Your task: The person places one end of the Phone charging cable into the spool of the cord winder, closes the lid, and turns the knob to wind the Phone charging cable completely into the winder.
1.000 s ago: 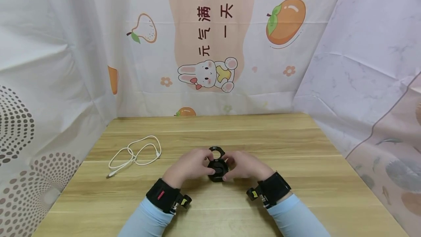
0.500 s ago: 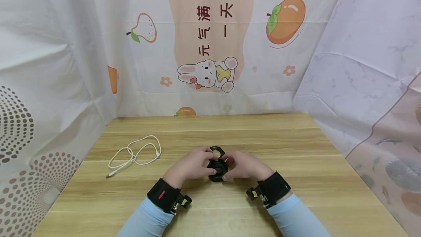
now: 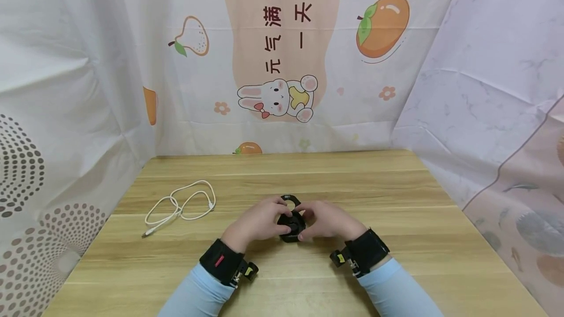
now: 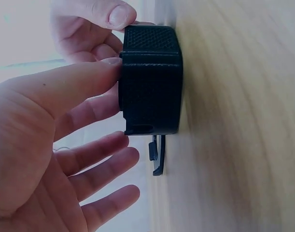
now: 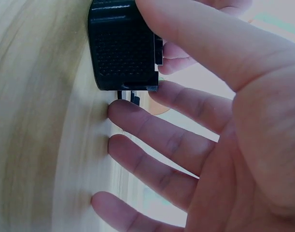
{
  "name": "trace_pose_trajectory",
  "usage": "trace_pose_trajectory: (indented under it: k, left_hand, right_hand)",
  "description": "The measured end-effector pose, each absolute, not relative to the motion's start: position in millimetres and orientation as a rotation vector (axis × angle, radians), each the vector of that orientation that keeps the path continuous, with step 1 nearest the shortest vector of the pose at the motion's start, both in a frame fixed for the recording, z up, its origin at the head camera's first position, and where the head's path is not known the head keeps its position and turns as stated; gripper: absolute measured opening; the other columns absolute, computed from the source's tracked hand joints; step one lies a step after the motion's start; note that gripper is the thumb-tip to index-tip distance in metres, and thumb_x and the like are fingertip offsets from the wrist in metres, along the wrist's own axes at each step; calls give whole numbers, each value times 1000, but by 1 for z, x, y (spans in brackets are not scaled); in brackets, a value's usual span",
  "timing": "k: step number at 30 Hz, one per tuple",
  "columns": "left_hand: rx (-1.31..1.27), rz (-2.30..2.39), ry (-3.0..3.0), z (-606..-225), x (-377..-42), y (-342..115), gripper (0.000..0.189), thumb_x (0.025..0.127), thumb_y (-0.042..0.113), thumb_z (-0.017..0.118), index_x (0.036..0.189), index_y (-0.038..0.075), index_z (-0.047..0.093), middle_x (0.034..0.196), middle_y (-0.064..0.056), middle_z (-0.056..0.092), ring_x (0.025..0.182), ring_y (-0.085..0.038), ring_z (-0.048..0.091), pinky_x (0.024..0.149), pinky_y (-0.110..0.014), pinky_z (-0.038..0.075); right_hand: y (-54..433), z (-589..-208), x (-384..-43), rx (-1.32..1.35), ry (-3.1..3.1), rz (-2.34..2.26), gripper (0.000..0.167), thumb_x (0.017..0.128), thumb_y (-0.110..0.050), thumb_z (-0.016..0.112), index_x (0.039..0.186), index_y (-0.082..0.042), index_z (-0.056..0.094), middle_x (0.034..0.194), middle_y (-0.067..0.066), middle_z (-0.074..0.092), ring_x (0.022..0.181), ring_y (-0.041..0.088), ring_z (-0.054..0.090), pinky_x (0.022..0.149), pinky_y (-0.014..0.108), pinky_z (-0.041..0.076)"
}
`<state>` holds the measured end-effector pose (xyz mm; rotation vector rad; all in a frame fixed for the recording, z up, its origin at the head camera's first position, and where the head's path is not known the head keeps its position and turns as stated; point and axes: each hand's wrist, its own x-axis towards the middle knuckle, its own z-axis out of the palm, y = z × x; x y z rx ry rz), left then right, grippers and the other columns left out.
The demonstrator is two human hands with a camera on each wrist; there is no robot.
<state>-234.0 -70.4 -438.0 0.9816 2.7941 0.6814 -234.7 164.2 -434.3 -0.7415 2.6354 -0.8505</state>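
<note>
A black eight-sided plastic case (image 3: 290, 237) with textured sides rests on the table between my hands. A hinged ring (image 3: 288, 197) lies out on its far side. My left hand (image 3: 261, 219) pinches the case's top part with thumb and index finger, its other fingers spread in the left wrist view. With the thumb on the near side and the index finger at the far edge, my right hand (image 3: 333, 220) grips the case body (image 5: 122, 53). The remaining right fingers reach down close over the wood. Both hands partly cover the top of the case.
On the left of the wooden table (image 3: 374, 180) lies a looped white USB cable (image 3: 178, 209). Printed curtains (image 3: 189, 97) hang behind the table and along both sides. Each wrist wears a black strap (image 3: 222, 261) with a small camera.
My left hand has edged slightly to the right over the case, and the right index finger has shifted a little left. The case has stayed in place.
</note>
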Motion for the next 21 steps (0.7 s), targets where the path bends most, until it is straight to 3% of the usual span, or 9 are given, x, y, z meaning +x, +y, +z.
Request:
trace_pose_trajectory:
  k: [10,21]
  left_hand:
    - [923,660,2862,-440,-231,-64,28,86,41,83,101,20,70,112,6,58,92,-11,56,78,-29,50]
    - [926,623,2902,-440,-229,-62,29,85,44,83,97,21,69,107,5,59,85,-11,56,73,-29,49]
  right_hand:
    - [166,-435,-235,-759,2625,-873,68,75,-36,91,134,-15,64,109,3,71,105,23,65,91,49,51]
    - [166,-436,-235,-778,2633,-869,67,73,-38,92,131,-17,65,107,2,71,104,23,65,91,50,50]
